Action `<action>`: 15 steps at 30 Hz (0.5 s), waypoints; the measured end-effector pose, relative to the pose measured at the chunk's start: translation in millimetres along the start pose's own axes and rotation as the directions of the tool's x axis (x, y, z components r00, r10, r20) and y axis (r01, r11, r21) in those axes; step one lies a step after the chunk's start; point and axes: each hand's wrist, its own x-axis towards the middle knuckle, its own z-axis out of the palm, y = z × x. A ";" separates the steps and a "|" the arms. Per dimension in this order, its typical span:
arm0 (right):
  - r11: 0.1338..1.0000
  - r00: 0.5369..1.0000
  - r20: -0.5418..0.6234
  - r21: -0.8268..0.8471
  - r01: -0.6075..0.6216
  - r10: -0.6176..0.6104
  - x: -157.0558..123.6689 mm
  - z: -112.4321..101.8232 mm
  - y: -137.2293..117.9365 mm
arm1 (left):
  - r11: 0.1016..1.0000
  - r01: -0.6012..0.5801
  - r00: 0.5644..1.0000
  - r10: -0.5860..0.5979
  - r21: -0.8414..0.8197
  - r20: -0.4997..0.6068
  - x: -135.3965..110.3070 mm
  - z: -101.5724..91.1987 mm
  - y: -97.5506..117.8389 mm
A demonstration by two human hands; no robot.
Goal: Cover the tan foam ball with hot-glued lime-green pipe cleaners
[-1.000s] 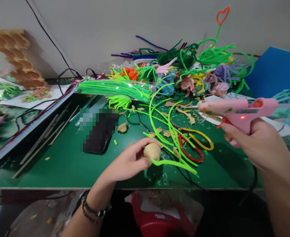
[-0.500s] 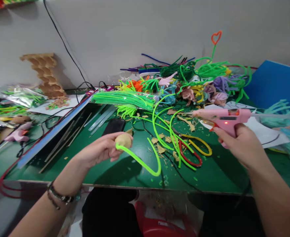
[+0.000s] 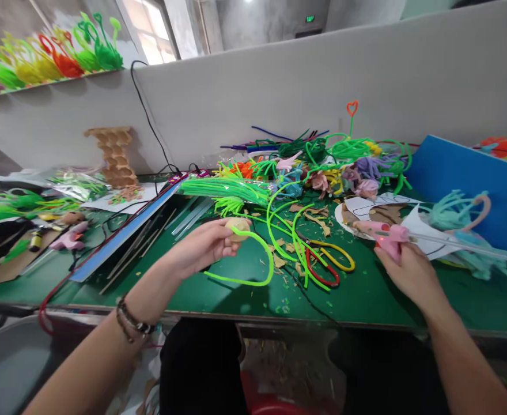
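My left hand (image 3: 204,246) is closed on a small tan ball (image 3: 237,226) held above the green table (image 3: 236,291). A neon green pipe cleaner (image 3: 253,271) curls down and to the right from the ball. My right hand (image 3: 407,271) grips a pink glue gun (image 3: 385,235), its nozzle pointing left and its red light on, low over the table at the right. Red and yellow scissors (image 3: 326,266) lie between the two hands.
A heap of coloured pipe cleaners (image 3: 322,161) fills the back of the table. A bagged bundle of green ones (image 3: 223,187) lies behind my left hand. A blue board (image 3: 469,184) stands at right, sticks and cables (image 3: 128,242) at left, another pink glue gun (image 3: 67,239) far left.
My view has tilted up and back. My left hand lifted the ball with its green pipe cleaner off the table and leftward. The glue gun dropped lower toward the table.
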 end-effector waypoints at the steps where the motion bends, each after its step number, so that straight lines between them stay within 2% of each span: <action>1: 0.998 1.000 0.009 -0.053 -0.028 0.029 -3.7 -5.3 -2.0 | 1.000 -0.016 1.000 0.016 0.003 -0.004 -0.7 5.0 -4.8; 3: 0.981 0.995 0.031 -0.173 -0.086 0.092 -16.2 -18.9 -8.0 | 0.999 -0.030 1.000 0.030 0.024 -0.009 -2.5 14.1 -14.7; 5: 0.975 0.993 0.008 -0.190 -0.115 0.119 -34.2 -31.8 -20.1 | 0.998 -0.039 0.999 0.039 0.040 0.001 -4.3 22.1 -24.2; 7: 0.992 0.987 -0.099 0.004 -0.129 0.129 -53.6 -38.3 -41.5 | 0.997 -0.056 0.998 0.055 0.044 0.013 -5.1 29.3 -33.0; 8: 0.982 0.991 -0.108 0.181 -0.059 0.080 -62.0 -37.9 -55.0 | 0.997 -0.065 0.998 0.065 0.042 0.017 -4.9 32.8 -37.0; 10: 0.834 0.995 -0.043 0.542 0.102 -0.094 -72.7 -30.4 -83.0 | 0.997 -0.074 0.997 0.074 0.031 0.018 -3.1 39.5 -44.2; 11: 0.776 0.979 0.033 0.616 0.139 -0.201 -74.4 -24.2 -95.2 | 0.997 -0.075 0.997 0.075 0.014 0.018 -1.5 42.6 -47.5; 12: 0.738 0.962 0.058 0.654 0.165 -0.266 -73.7 -17.1 -104.9 | 0.997 -0.074 0.997 0.074 -0.011 0.018 0.5 45.3 -50.5; 15: 0.770 0.956 0.043 0.604 0.205 -0.289 -62.0 4.4 -116.9 | 0.992 -0.066 0.998 0.067 -0.103 0.005 8.2 50.0 -58.7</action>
